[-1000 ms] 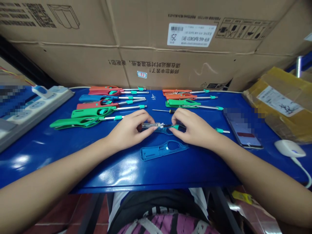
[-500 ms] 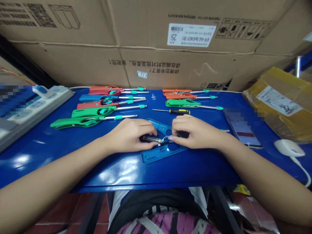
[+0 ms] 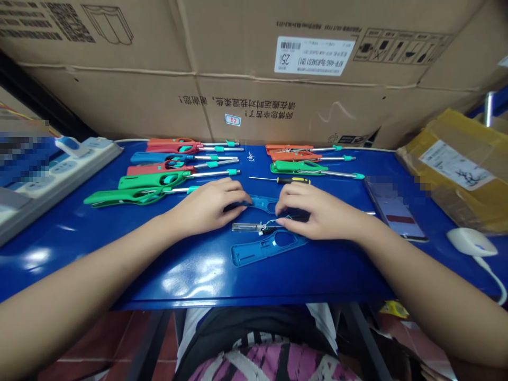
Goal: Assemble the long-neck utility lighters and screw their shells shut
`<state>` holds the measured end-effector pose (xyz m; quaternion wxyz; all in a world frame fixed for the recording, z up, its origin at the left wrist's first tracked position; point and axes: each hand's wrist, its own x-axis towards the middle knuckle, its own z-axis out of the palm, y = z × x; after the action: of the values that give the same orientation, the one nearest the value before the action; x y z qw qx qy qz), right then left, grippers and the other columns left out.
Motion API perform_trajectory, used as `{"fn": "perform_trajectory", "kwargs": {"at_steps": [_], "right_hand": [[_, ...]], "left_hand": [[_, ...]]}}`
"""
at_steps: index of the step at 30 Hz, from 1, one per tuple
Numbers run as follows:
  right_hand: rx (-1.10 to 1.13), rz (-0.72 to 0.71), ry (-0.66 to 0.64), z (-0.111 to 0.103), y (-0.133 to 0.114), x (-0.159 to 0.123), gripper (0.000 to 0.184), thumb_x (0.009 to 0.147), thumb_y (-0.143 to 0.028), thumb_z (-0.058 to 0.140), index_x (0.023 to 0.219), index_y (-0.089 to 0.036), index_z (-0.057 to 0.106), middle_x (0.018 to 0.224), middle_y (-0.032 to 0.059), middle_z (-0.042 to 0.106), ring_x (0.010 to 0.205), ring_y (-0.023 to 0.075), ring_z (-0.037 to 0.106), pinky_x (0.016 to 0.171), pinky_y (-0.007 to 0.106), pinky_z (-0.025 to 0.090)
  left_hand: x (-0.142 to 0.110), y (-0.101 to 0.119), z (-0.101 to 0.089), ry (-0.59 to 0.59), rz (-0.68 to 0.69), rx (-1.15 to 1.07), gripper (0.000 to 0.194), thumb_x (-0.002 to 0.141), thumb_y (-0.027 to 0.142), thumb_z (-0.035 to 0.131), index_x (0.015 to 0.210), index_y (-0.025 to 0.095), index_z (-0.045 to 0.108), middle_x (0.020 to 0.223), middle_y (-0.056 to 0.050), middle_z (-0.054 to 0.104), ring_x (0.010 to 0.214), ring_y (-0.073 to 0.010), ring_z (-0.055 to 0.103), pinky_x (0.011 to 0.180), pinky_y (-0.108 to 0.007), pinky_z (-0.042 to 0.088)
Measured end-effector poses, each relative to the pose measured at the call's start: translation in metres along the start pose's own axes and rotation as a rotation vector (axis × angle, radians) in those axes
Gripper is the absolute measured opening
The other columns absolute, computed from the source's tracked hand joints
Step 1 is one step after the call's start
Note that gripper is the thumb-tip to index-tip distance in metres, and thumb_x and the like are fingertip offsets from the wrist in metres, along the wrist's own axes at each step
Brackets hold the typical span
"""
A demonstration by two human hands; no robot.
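Observation:
My left hand (image 3: pixel 216 207) pinches the left end of a blue lighter shell half (image 3: pixel 262 203) between thumb and fingers. My right hand (image 3: pixel 317 212) curls over the right part of that shell, its thumb by thin wires; what its fingers grip is hidden. Below them, a clear fuel tank (image 3: pixel 245 227) lies on the table, joined to the wires and a dark part. Nearest me, a second blue shell half (image 3: pixel 254 251) lies with its hollow side up. The tip of a metal tube shows beyond my right hand.
Several coloured lighters (image 3: pixel 154 181) lie at the left, with more orange and green ones (image 3: pixel 299 168) at the right. A screwdriver (image 3: pixel 293 180) lies behind my hands. A phone (image 3: pixel 395 209), white device (image 3: pixel 471 241) and power strip (image 3: pixel 59 172) flank the table. A cardboard box (image 3: pixel 238 90) stands behind.
My left hand has let go of the clear fuel tank and moved up and left to the far shell half. My right hand has moved slightly, its fingers now over that shell.

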<state>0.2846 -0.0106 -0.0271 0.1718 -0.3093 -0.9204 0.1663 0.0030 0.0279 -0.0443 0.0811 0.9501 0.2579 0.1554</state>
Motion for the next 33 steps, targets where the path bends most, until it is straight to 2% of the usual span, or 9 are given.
{"fn": "perform_trajectory", "kwargs": {"at_steps": [4,6,9,17,23,28,33], "right_hand": [[-0.05,0.016,-0.058,0.013,-0.009,0.003,0.011,0.095,-0.03,0.06,0.098,-0.02,0.065,0.101,0.0054,0.063,0.095,0.0206,0.056,0.089,0.036,0.042],[-0.077,0.037,-0.082,0.015,-0.01,0.004,0.012,0.096,-0.03,0.06,0.099,-0.019,0.065,0.102,0.0059,0.062,0.096,0.0215,0.055,0.089,0.037,0.041],[-0.07,0.043,-0.117,0.015,-0.011,0.003,0.01,0.097,-0.026,0.057,0.096,-0.019,0.065,0.101,0.0057,0.063,0.097,0.0215,0.054,0.089,0.037,0.039],[-0.046,0.009,-0.17,0.011,-0.01,0.004,0.016,0.1,-0.019,0.05,0.089,-0.018,0.062,0.089,0.0024,0.064,0.087,0.018,0.05,0.082,0.033,0.033],[-0.02,-0.02,-0.18,0.011,-0.011,0.005,0.014,0.099,-0.017,0.051,0.088,-0.018,0.06,0.088,0.0018,0.064,0.084,0.0171,0.049,0.081,0.032,0.032],[-0.058,-0.012,-0.206,0.009,-0.007,0.005,0.015,0.098,-0.017,0.051,0.086,-0.018,0.06,0.089,0.0028,0.065,0.086,0.0176,0.051,0.082,0.033,0.032],[-0.01,0.012,-0.154,0.005,-0.001,0.002,0.015,0.098,-0.027,0.057,0.087,-0.02,0.064,0.093,0.0029,0.069,0.093,0.0189,0.057,0.088,0.035,0.034]], "left_hand": [[0.0,0.012,-0.005,0.03,0.015,-0.028,0.022,0.099,0.035,0.055,0.105,0.017,0.067,0.101,-0.007,0.066,0.094,-0.0212,0.062,0.084,-0.033,0.048],[0.0,0.019,-0.007,-0.042,0.054,-0.049,0.024,0.096,0.041,0.059,0.1,0.018,0.066,0.096,-0.005,0.065,0.09,-0.0208,0.061,0.081,-0.032,0.047],[-0.001,0.025,-0.007,-0.158,0.074,-0.094,0.019,0.096,0.037,0.06,0.095,0.018,0.064,0.09,-0.003,0.064,0.084,-0.0189,0.06,0.076,-0.03,0.045],[-0.002,0.022,-0.011,-0.262,-0.014,-0.208,0.016,0.096,0.034,0.059,0.096,0.019,0.065,0.085,-0.001,0.065,0.071,-0.0144,0.059,0.063,-0.025,0.04],[-0.002,0.027,-0.018,-0.275,0.012,-0.212,0.017,0.096,0.033,0.059,0.09,0.018,0.064,0.082,-0.002,0.064,0.07,-0.0141,0.058,0.062,-0.025,0.039],[-0.003,0.024,-0.02,-0.288,0.012,-0.155,0.013,0.09,0.026,0.063,0.08,0.018,0.06,0.074,0.0,0.061,0.065,-0.0135,0.054,0.059,-0.025,0.036],[-0.003,0.02,-0.022,-0.252,-0.011,-0.093,0.014,0.09,0.029,0.061,0.08,0.019,0.061,0.073,0.001,0.062,0.061,-0.0127,0.054,0.057,-0.026,0.034]]}}
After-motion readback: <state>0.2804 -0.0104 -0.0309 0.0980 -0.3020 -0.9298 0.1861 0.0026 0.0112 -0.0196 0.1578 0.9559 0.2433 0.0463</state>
